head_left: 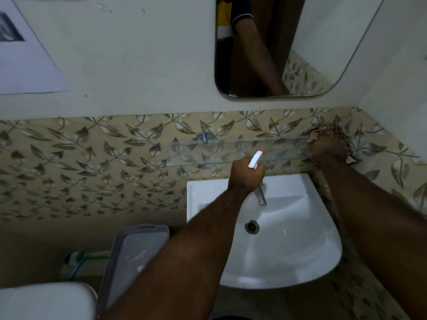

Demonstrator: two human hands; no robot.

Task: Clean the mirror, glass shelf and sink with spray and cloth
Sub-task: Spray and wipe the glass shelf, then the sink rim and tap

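Landmark: sink (288,250), white, wall-mounted, drain visible in the bowl.

Left hand (246,175) sits over the sink's back edge, fist wrapped around the neck of a spray bottle (255,159). White trigger head with red nozzle tip pokes out above the knuckles, aimed up and right toward the shelf. Bottle body is hidden by the hand. Chrome tap (261,197) shows just below the fist, over the bowl.

Glass shelf (208,155) runs along the leaf-pattern tile just above the sink, clear, held by a round chrome bracket (204,137) up-left of the sink. Shelf's far right end is covered by the hand and cloth.

Right hand (325,147) is up-right of the sink at the shelf's right end, clenched on a brownish cloth (329,131), pressing it against the shelf there. Cloth bunches out above and below the fingers.

Mirror (300,42) hangs on the wall above the shelf, rounded lower corners, reflecting an arm and a dark sleeve.

Left of the sink: grey plastic tray (134,257) leaning upright. Further lower-left: white toilet tank lid (44,301). Paper sheet (25,63) stuck on the wall far upper-left.
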